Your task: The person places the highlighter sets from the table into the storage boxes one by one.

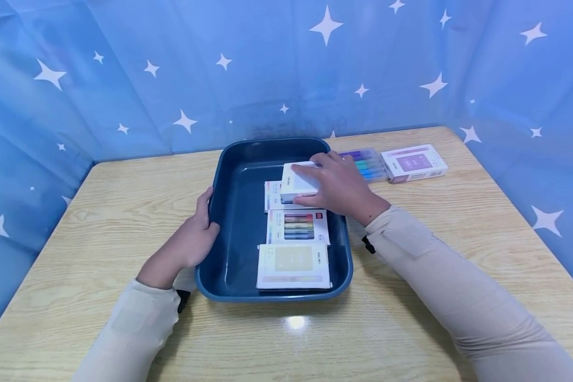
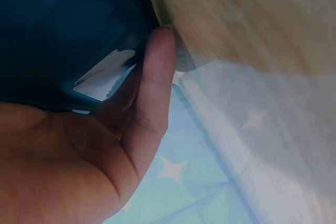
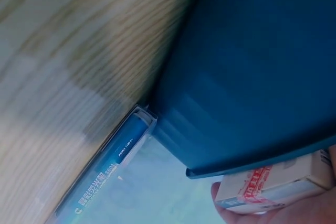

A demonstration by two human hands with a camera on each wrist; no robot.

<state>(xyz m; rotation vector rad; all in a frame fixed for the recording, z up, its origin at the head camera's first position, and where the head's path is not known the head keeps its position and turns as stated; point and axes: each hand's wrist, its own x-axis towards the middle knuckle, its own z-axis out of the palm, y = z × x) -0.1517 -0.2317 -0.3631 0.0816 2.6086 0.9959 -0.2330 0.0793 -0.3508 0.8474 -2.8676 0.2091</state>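
Note:
My right hand [image 1: 345,184] grips a small white carton [image 1: 293,176] above the right side of a dark blue tray [image 1: 241,223]. The right wrist view shows red seal tape on that carton [image 3: 273,177]. On the left, my left hand [image 1: 191,241] holds the tray's side, thumb at the rim and fingers along the outer wall. Inside the tray, a white box with a yellow panel [image 1: 293,260] lies at the near end. Behind it lies a windowed box of coloured pens [image 1: 299,226]. A similar box [image 1: 273,193] sits farther back, partly hidden by the held carton.
Beyond the tray's right rim lies a clear case of coloured highlighters [image 1: 370,163], partly behind my right hand. Next to it is a white box with a purple panel [image 1: 413,163]. A blue star-patterned curtain [image 1: 267,69] hangs behind the wooden table [image 1: 124,212].

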